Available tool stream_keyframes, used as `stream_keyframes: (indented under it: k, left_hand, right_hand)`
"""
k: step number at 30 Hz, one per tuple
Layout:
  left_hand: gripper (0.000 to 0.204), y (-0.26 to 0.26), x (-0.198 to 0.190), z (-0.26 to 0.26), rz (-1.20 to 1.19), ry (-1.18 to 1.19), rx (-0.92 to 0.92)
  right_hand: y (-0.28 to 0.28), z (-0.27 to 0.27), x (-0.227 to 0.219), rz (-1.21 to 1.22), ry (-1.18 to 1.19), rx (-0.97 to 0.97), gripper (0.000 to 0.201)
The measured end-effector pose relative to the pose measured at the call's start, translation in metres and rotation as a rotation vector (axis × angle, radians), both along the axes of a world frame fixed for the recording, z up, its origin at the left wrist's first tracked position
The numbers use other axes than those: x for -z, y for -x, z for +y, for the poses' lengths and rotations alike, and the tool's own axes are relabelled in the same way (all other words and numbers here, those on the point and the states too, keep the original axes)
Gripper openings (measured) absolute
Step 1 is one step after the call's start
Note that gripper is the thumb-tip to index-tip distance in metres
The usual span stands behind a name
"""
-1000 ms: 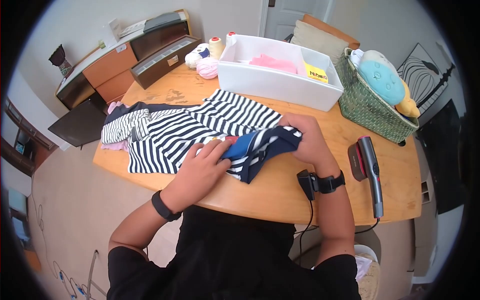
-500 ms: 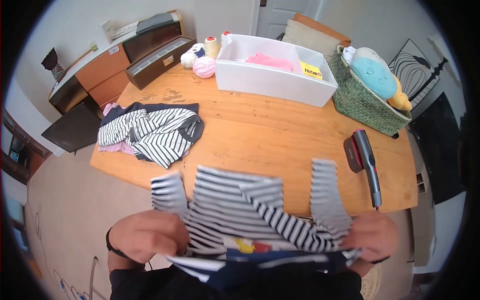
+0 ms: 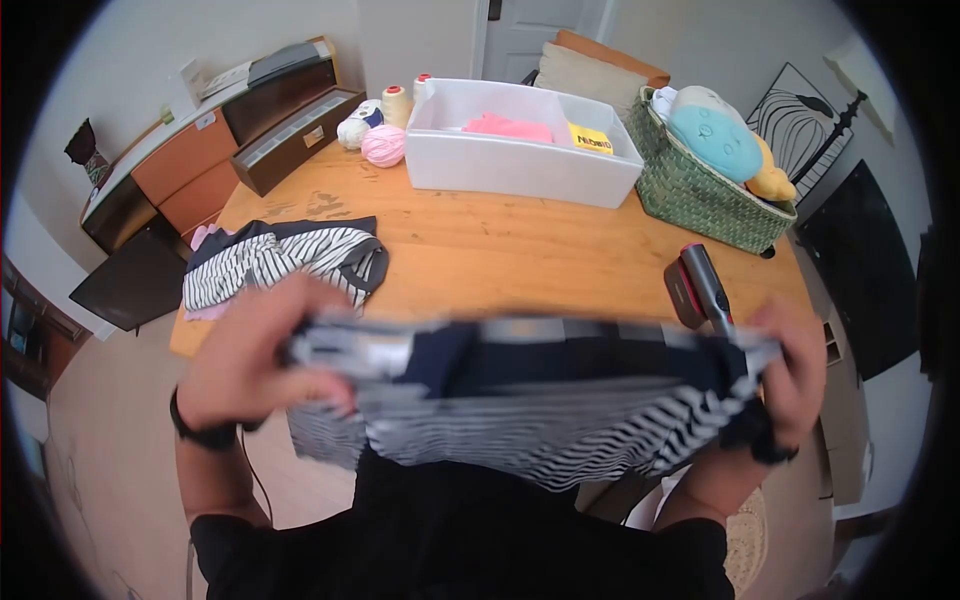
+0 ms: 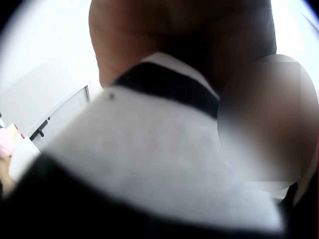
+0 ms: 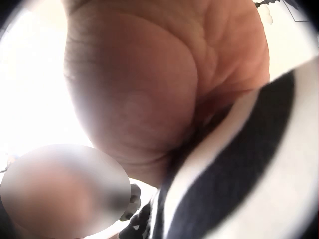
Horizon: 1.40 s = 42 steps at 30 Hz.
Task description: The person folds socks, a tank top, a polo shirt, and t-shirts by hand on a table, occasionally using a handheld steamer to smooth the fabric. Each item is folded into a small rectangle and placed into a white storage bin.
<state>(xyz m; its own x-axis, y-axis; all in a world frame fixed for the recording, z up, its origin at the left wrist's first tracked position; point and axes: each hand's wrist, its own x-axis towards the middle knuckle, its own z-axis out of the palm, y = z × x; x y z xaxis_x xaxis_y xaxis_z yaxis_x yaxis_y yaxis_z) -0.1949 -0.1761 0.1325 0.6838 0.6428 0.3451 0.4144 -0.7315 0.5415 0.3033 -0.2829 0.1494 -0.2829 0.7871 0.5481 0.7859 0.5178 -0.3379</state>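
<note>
A navy-and-white striped long-sleeved shirt (image 3: 560, 410) is stretched wide in front of the body, blurred by motion, over the table's near edge. At its left end my left hand (image 3: 250, 365) grips the cloth, thumb toward the other side. My right hand (image 3: 797, 372) holds the opposite end. In the left wrist view a broad white band of the shirt (image 4: 144, 129) runs down from the hand. The right wrist view has the striped cloth (image 5: 239, 154) coming out of the curled palm. The shirt's lower part hangs toward the lap.
A pile of folded clothes (image 3: 300, 250) lies at the table's left. Farther back are a brown box (image 3: 290, 150), pink yarn (image 3: 384, 147), a white bin (image 3: 520, 172) and a green woven basket (image 3: 700, 205) of plush toys. A handheld steamer (image 3: 705, 280) lies near my right hand.
The striped shirt was picked up off the table and pulled toward the body, its sleeves swinging. Since then both hands have risen with it, spread apart. The folded pile stays at the left.
</note>
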Motion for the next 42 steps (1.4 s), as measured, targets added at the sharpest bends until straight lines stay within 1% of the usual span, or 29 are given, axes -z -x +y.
stream_keyframes:
  k: [1, 2, 3, 4, 5, 6, 7, 8, 10, 12, 13, 16, 18, 20, 21, 22, 23, 24, 25, 26, 28, 30, 31, 32, 34, 36, 38, 39, 42]
  left_hand:
    - [0.055, -0.011, -0.001, 0.022, -0.001, -0.037, -0.024]
    - [0.043, -0.020, 0.004, 0.049, 0.008, -0.076, -0.061]
    - [0.032, -0.032, 0.009, 0.077, 0.058, -0.057, -0.124]
    - [0.031, -0.038, 0.024, 0.110, 0.071, -0.133, -0.135]
    - [0.046, -0.042, 0.045, 0.141, 0.081, -0.212, -0.164]
    - [0.046, -0.043, 0.069, 0.153, 0.086, -0.207, -0.155]
    - [0.047, -0.045, 0.089, 0.165, 0.172, -0.301, -0.250]
    - [0.048, -0.048, 0.097, 0.174, 0.256, -0.397, -0.345]
    - [0.053, -0.061, 0.097, 0.151, 0.324, -0.254, -0.250]
    - [0.059, -0.067, 0.107, 0.128, 0.313, -0.169, -0.052]
    - [0.064, -0.064, 0.120, 0.124, 0.360, -0.153, -0.005]
    - [0.083, -0.052, 0.144, 0.123, 0.560, -0.038, 0.042]
    - [0.085, -0.053, 0.137, 0.121, 0.577, 0.001, 0.022]
    - [0.088, -0.057, 0.126, 0.118, 0.626, 0.045, 0.001]
    - [0.083, -0.058, 0.123, 0.120, 0.629, -0.003, 0.013]
    - [0.079, -0.059, 0.120, 0.121, 0.631, -0.052, 0.025]
    - [0.079, -0.064, 0.111, 0.122, 0.631, -0.049, 0.030]
    - [0.070, -0.075, 0.100, 0.124, 0.613, -0.067, 0.051]
    - [0.062, -0.088, 0.093, 0.127, 0.594, -0.084, 0.071]
    - [0.062, -0.103, 0.093, 0.132, 0.593, -0.084, 0.076]
    - [0.048, -0.142, 0.099, 0.143, 0.291, 0.123, 0.268]
    - [0.045, -0.186, 0.106, 0.157, 0.195, 0.311, 0.366]
    - [0.046, -0.208, 0.097, 0.161, 0.242, 0.468, 0.351]
    - [0.047, -0.228, 0.088, 0.165, 0.290, 0.623, 0.338]
    - [0.051, -0.260, 0.101, 0.174, 0.244, 0.823, 0.315]
    - [0.053, -0.275, 0.118, 0.184, 0.201, 0.908, 0.328]
    - [0.053, -0.282, 0.127, 0.189, 0.091, 1.092, 0.289]
    - [0.054, -0.283, 0.133, 0.192, 0.058, 1.126, 0.282]
    - [0.056, -0.277, 0.147, 0.197, -0.052, 1.205, 0.319]
  right_hand:
    - [0.004, 0.026, 0.003, 0.039, 0.008, 0.085, 0.021]
    - [-0.004, 0.061, 0.006, -0.093, -0.049, 0.102, 0.026]
    - [0.006, 0.097, 0.003, -0.019, 0.069, 0.031, 0.026]
    - [0.008, 0.136, 0.012, -0.013, 0.146, -0.006, 0.026]
    - [0.003, 0.172, 0.033, 0.035, 0.237, 0.007, 0.026]
    - [0.004, 0.197, 0.058, 0.025, 0.225, 0.070, 0.032]
    - [-0.008, 0.223, 0.096, -0.022, 0.209, 0.112, 0.042]
    - [-0.003, 0.228, 0.104, -0.061, 0.447, 0.222, 0.060]
    - [-0.002, 0.220, 0.136, -0.120, 0.353, 0.132, 0.070]
    - [-0.005, 0.207, 0.148, -0.157, 0.401, 0.072, 0.078]
    - [0.001, 0.197, 0.139, -0.155, 0.522, 0.103, 0.079]
    - [-0.011, 0.175, 0.152, -0.153, 0.442, 0.026, 0.081]
    - [-0.010, 0.151, 0.150, -0.158, 0.438, 0.076, 0.081]
    - [-0.012, 0.127, 0.151, -0.225, 0.442, 0.226, 0.081]
    - [-0.009, 0.115, 0.146, -0.254, 0.441, 0.304, 0.075]
    - [-0.005, 0.105, 0.143, -0.254, 0.447, 0.307, 0.075]
    - [-0.001, 0.096, 0.140, -0.215, 0.477, 0.394, 0.072]
    - [0.001, 0.088, 0.139, -0.176, 0.506, 0.481, 0.069]
    - [0.001, 0.079, 0.140, -0.176, 0.510, 0.485, 0.069]
    - [0.001, 0.071, 0.141, -0.162, 0.534, 0.515, 0.063]
    - [0.001, 0.056, 0.144, -0.154, 0.559, 0.545, 0.057]
    - [0.002, 0.042, 0.145, 0.059, 0.653, 0.600, 0.046]
    - [-0.001, 0.035, 0.153, 0.140, 0.573, 0.587, 0.028]
    - [-0.005, 0.029, 0.158, 0.134, 0.571, 0.596, 0.028]
    - [-0.013, 0.016, 0.162, 0.102, 0.606, 0.639, 0.025]
    - [-0.014, 0.007, 0.166, 0.122, 0.604, 0.624, 0.020]
    - [-0.016, 0.003, 0.174, 0.177, 0.383, 0.605, 0.015]
    - [-0.017, 0.001, 0.170, 0.277, 0.387, 0.667, 0.015]
    - [-0.028, 0.010, 0.150, 0.385, 0.376, 0.694, 0.017]
